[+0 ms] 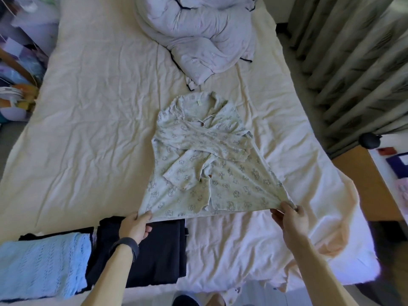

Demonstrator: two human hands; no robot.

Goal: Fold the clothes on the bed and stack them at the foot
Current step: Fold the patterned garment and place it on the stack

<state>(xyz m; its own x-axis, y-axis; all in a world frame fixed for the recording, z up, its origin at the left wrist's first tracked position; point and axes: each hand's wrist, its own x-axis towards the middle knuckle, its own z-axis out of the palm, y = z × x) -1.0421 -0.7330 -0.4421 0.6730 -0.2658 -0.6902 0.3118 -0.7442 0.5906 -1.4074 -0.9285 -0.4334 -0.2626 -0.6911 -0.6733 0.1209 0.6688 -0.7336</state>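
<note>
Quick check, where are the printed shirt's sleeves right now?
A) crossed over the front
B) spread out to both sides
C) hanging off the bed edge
A: both sleeves lie crossed over the front of the printed shirt, while the left hand and right hand pinch its bottom hem corners.

**One head-worn view**

The only view came from a wide-angle camera on the person's head, at the foot of the bed [88, 129], facing forward and down along it. It sat near: both forearms showed at the bottom edge, the left hand [135, 226] and right hand [291, 221] low in frame, the shirt [198, 168] at centre. The bed's far end reached the top edge.
</note>
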